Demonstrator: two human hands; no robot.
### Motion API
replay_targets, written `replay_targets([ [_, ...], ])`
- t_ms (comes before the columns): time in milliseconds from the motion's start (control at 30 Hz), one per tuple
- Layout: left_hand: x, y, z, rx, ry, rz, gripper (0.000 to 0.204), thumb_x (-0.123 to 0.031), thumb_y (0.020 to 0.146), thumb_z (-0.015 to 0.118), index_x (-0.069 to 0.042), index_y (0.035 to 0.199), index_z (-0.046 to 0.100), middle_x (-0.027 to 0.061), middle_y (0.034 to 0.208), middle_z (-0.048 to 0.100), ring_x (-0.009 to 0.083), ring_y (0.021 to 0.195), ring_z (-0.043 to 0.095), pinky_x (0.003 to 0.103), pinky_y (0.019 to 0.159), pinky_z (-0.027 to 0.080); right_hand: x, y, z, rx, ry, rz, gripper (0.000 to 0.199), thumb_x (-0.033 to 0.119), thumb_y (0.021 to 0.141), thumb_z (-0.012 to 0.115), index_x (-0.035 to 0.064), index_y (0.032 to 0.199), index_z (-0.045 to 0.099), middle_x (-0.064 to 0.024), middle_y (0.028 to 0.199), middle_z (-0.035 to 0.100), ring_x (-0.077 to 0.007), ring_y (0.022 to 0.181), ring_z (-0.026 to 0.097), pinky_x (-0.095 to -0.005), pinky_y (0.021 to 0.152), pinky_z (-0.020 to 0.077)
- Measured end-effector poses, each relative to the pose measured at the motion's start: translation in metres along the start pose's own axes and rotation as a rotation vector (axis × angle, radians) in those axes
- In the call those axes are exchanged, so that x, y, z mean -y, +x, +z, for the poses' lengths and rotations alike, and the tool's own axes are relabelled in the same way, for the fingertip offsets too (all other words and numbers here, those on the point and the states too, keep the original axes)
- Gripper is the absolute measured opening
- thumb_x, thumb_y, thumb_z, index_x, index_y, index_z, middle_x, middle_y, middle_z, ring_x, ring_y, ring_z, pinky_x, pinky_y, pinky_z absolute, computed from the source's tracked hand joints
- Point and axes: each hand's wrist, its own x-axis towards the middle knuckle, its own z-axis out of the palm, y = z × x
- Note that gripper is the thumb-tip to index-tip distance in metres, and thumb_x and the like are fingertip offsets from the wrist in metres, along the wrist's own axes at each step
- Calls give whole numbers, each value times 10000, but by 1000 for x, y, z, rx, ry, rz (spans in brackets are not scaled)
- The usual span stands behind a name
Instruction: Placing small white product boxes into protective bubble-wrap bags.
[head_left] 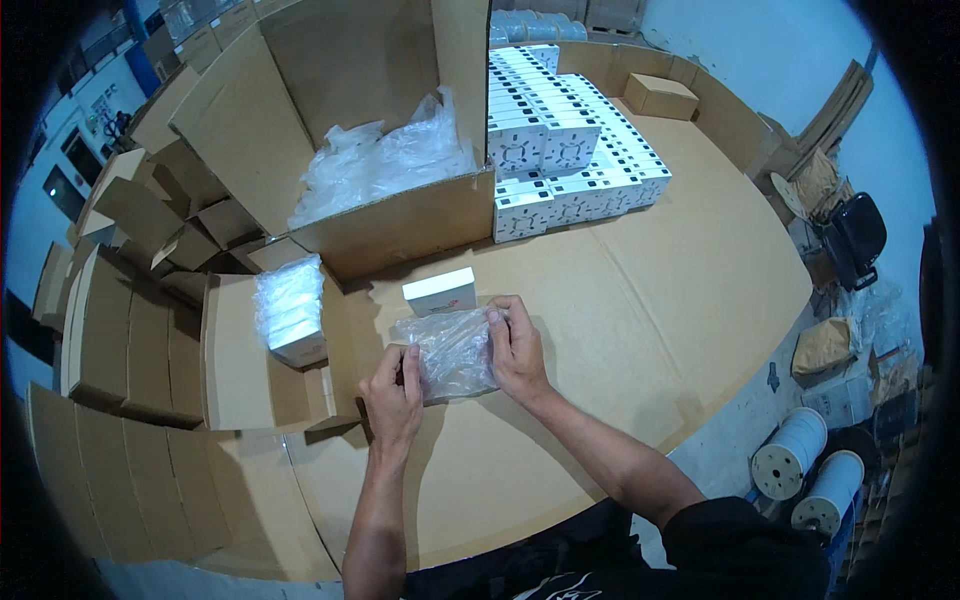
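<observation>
A clear, crinkled bubble-wrap bag (452, 355) is stretched flat between my two hands, just above or on the cardboard-covered table. My left hand (394, 392) pinches its left edge between thumb and fingers. At the right edge, my right hand (518, 350) grips the plastic with the thumb on top. A small white box (440, 293) stands directly behind the bag, apart from both hands. To the left, an open carton (240, 345) holds a row of white boxes in bubble wrap (292, 310).
Behind, a large open carton (400, 232) contains a heap of clear plastic bags (385, 165). Stacked white boxes (580, 190) stand at the back right, a closed brown box (661, 97) beyond them. Several empty cartons (130, 320) crowd the left. Cable spools (790, 455) sit right of the table.
</observation>
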Motion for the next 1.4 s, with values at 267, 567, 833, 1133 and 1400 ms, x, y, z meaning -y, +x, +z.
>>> replay_targets([
  [267, 19, 4, 0, 26, -384, -234, 270, -210, 1025, 601, 37, 917, 617, 11, 778, 638, 48, 701, 544, 238, 603, 433, 3, 6, 4, 137, 16, -8, 165, 152, 1034, 515, 0, 1063, 574, -92, 687, 585, -155, 607, 579, -319, 586, 457],
  [567, 19, 2, 7, -164, -282, -106, 317, -222, 1063, 524, 12, 852, 555, -6, 728, 512, 77, 696, 436, 250, 629, 402, 8, 19, -12, 115, 269, 104, 102, 114, 1027, 526, 15, 1004, 540, -28, 678, 569, -71, 591, 530, -261, 544, 410],
  [833, 21, 1, 9, -253, -303, -40, 331, -245, 1077, 481, 15, 881, 543, 19, 753, 510, 104, 731, 449, 283, 667, 417, 24, 15, -37, 405, 69, -191, 278, 139, 849, 756, 43, 953, 517, -23, 868, 559, -78, 661, 534, -237, 580, 477],
  [1133, 20, -2, 5, -350, -206, 13, 345, -271, 1092, 428, 2, 898, 514, 36, 762, 508, 116, 737, 445, 299, 677, 420, 33, 4, -38, 561, 92, 109, 340, 147, 815, 826, 5, 982, 567, -55, 906, 609, -90, 678, 607, -254, 600, 512],
  [1400, 16, -5, 9, -341, -147, 45, 340, -286, 1095, 423, -5, 918, 499, 33, 772, 504, 123, 746, 445, 299, 689, 420, 21, 16, -50, 663, 302, 340, 161, 122, 939, 708, 34, 1015, 597, -30, 818, 658, -80, 694, 630, -253, 589, 518],
])
